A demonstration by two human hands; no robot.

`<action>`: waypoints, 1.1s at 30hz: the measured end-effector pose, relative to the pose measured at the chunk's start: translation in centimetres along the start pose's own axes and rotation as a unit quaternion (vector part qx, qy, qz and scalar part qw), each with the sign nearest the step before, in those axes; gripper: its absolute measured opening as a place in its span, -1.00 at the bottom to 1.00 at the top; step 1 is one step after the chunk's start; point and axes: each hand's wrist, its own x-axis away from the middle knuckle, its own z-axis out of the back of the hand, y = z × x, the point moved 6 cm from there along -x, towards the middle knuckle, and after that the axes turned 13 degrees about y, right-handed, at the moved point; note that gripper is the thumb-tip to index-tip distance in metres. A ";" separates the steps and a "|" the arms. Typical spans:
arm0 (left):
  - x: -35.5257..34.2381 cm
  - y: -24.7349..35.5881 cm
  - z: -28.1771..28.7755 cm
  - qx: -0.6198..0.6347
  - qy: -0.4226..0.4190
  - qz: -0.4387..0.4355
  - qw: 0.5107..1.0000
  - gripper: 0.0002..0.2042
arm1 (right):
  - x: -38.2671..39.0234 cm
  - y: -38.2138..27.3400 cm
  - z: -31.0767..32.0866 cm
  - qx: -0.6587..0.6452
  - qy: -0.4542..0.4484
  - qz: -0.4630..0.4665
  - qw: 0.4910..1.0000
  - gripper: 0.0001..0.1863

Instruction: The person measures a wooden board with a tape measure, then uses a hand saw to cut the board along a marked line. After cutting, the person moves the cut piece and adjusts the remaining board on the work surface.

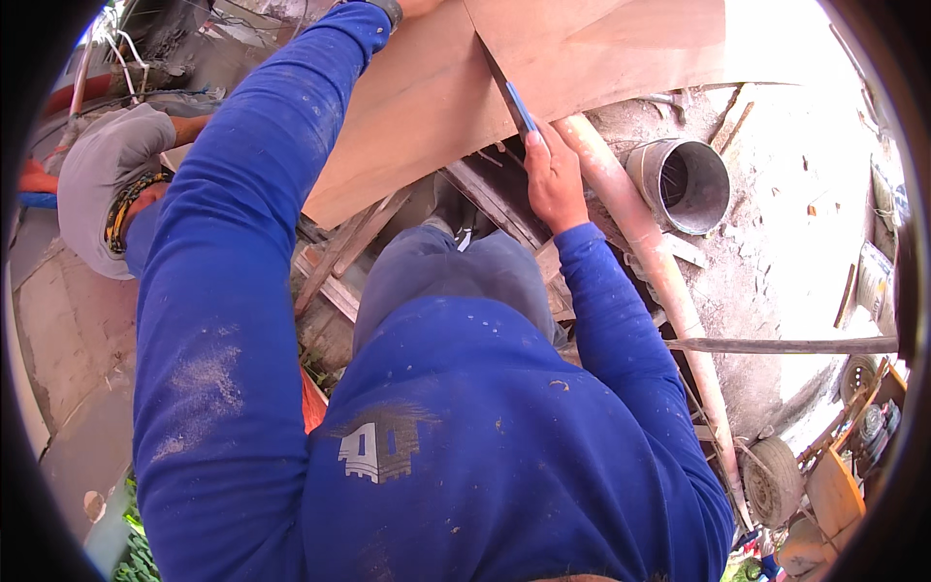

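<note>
My right hand [555,184] is closed round the handle end of a handsaw [497,76] with a dark tapering blade and a blue part near the grip. The blade stands in a thin cut in a broad sheet of plywood [407,126], at its near edge. From the tip of the blade the cut line runs on toward the upper edge of the view. My left arm reaches far forward across the sheet. Only the base of my left hand [417,7] shows, beside a wristband at the plywood; its fingers lie out of view.
Another person [114,189] in a grey shirt bends at the left. A metal bucket [681,184] lies tipped beside a long pale pole [669,267]. Wooden pieces [354,242] lie under the sheet. A wheel [773,482] and boards are at the lower right.
</note>
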 end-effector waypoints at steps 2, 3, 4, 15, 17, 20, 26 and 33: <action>-0.5 1.0 -0.9 0.027 -0.020 -0.020 0.999 -0.19 | 8.9 3.6 4.9 -0.020 0.011 -0.020 1.000 -0.44; 0.6 -0.3 -0.1 0.022 -0.032 -0.009 0.999 -0.19 | 13.5 5.0 6.8 -0.042 -0.005 -0.023 0.999 -0.36; 0.0 0.5 -0.4 0.034 -0.022 -0.008 0.999 -0.19 | 16.9 5.6 9.3 0.002 -0.001 -0.035 0.999 -0.28; 1.1 1.7 2.4 0.024 -0.020 -0.003 1.000 -0.18 | -3.4 -0.9 -1.7 0.006 0.033 0.059 0.998 -0.56; 1.1 0.9 1.6 0.021 -0.016 0.005 1.000 -0.18 | 1.4 0.3 0.6 -0.018 0.021 0.052 0.998 -0.52; 0.6 1.0 -0.1 0.034 -0.024 -0.008 0.999 -0.18 | 14.0 5.0 7.3 -0.026 0.016 -0.026 0.999 -0.33; 0.7 1.4 1.5 0.032 -0.025 -0.013 0.999 -0.19 | 9.3 5.8 4.6 0.017 0.003 -0.036 0.999 -0.44; 0.9 1.4 1.6 0.013 -0.038 -0.014 0.999 -0.20 | -2.7 0.5 -2.0 -0.026 0.040 0.062 0.997 -0.58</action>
